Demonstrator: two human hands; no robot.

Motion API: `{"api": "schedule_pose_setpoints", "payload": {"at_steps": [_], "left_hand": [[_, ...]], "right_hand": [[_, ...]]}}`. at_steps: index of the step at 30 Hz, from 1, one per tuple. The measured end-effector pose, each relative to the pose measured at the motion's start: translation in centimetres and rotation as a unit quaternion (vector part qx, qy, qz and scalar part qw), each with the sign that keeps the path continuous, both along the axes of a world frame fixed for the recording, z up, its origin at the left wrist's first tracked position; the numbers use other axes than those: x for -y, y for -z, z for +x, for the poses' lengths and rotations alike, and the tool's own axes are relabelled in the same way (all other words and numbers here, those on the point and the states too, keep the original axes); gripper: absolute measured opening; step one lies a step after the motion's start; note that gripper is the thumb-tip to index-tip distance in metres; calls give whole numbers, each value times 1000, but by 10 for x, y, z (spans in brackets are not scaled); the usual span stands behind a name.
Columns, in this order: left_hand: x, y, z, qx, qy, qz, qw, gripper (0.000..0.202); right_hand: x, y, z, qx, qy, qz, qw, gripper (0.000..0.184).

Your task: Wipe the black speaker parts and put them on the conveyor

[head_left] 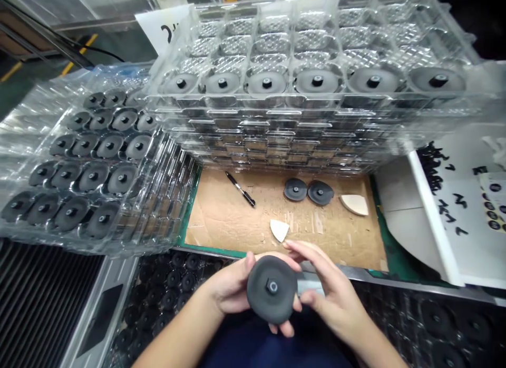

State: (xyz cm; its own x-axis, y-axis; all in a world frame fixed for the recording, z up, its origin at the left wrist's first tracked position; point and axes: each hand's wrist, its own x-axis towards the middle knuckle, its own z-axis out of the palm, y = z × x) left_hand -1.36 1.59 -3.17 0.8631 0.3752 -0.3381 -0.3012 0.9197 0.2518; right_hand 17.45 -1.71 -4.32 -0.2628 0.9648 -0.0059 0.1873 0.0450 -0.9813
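My left hand (233,286) is closed round a dark grey, rounded disc with a short central knob (272,289). The knob faces up toward me, and fingertips show under the lower rim. Beside the disc's right edge is my right hand (328,286), its thumb and fingers apart in a loose curve. I cannot tell if its fingertips touch the rim. Beyond the hands a white rounded-triangle pad (280,230) lies on the cardboard sheet (221,225). Farther back sit two similar dark discs, a left one (295,190) and a right one (320,192), side by side.
A pen (240,189) and a cream wedge-shaped pad (354,204) lie on the cardboard. Tall stacks of clear trays, one behind (276,112) and one at left (158,167), hold dark discs. At right stands a white bin (438,236) with small black pieces.
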Motion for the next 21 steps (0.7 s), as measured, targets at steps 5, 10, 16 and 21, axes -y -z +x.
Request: {"api": "schedule_pose_setpoints", "payload": {"at_steps": [5, 10, 16, 21], "left_hand": [[14, 11, -8, -43, -210, -83, 973, 45], [21, 14, -11, -126, -320, -107, 933, 45], [20, 17, -11, -149, -363, -79, 916, 47], [16, 18, -12, -168, -376, -63, 909, 51]], "right_hand": [[-28, 53, 5, 217, 106, -44, 969, 45], [-37, 84, -12, 316, 98, 8, 944, 26], [-29, 89, -34, 300, 96, 38, 948, 33], [-31, 92, -37, 274, 62, 64, 958, 27]]}}
